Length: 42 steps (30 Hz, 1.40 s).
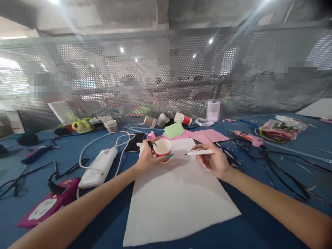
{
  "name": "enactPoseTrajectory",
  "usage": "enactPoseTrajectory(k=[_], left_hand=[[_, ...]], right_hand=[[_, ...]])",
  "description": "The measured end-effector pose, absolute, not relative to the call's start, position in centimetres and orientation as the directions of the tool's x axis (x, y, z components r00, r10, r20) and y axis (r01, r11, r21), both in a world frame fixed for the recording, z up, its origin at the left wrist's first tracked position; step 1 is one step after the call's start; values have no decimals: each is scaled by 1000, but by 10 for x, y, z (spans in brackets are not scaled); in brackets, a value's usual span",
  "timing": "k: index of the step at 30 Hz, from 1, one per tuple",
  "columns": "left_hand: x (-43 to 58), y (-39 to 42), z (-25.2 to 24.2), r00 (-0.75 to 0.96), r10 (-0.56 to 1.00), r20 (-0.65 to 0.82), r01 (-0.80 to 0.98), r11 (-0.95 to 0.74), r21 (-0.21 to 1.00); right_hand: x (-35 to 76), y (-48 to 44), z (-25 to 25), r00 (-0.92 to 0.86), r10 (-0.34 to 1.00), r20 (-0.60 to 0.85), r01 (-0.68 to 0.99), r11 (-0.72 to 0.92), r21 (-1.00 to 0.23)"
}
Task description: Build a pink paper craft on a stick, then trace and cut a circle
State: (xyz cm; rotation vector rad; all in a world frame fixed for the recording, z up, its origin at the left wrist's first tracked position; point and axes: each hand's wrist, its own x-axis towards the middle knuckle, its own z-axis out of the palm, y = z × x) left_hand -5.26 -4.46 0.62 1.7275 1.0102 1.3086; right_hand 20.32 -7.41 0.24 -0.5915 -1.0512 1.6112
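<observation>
My left hand (147, 156) is closed around a small red paper cup (164, 148) with a pale rim and inside, its mouth facing up and toward me. A small dark piece shows by the fingers of that hand; its kind is unclear. In my right hand (213, 162) is a white marker (203, 152), its dark tip pointing left toward the cup, a short gap apart from it. Both hands are above the far part of a large white paper sheet (178, 204).
Pink paper (211, 135) and green paper (174, 130) lie beyond the sheet. At left are a phone (135, 142), a white power strip (100, 169) and a magenta pouch-like object (49, 205). A pink glue gun (250, 138) with black cables lies right. Stacked cups (183, 118) rest near the mesh panel.
</observation>
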Motion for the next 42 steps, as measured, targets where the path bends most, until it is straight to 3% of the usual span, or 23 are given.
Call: enactPoseTrajectory(k=[4,9,12,14,16,17,20,23,35,39,42], left_hand=[[-56,-40,5,186,943,276,94,-296,950],[-59,-34,6,18,983,182,-90,-179,980],[-61,-26,7,-180,975,131,-290,-180,940],[-64,-21,8,-314,943,114,-385,-235,892],[-68,-16,12,-385,915,121,-399,-284,872],[-70,-14,15,-401,905,141,-391,-308,867],[-80,-8,26,-449,860,243,-354,-421,835],[-88,-3,35,-522,787,329,-308,-533,788],[-75,-19,15,-85,901,424,-128,-432,893],[-75,-22,11,41,921,389,-110,-382,917],[-77,-27,10,139,915,378,-109,-365,925]], right_hand=[[203,-74,3,-304,946,113,-453,-39,-891],[202,-70,0,-294,952,89,-411,-42,-911],[200,-72,-2,-93,979,180,-300,145,-943],[199,-77,-2,-38,928,370,-72,366,-928],[198,-84,1,-173,834,524,176,550,-817],[198,-88,2,-279,797,536,260,600,-757],[194,-102,5,-566,735,373,413,645,-643],[189,-114,8,-688,702,184,530,659,-534],[212,-172,11,-666,742,79,614,606,-505],[216,-173,11,-636,754,163,602,617,-507],[210,-156,18,-537,788,301,507,587,-631]])
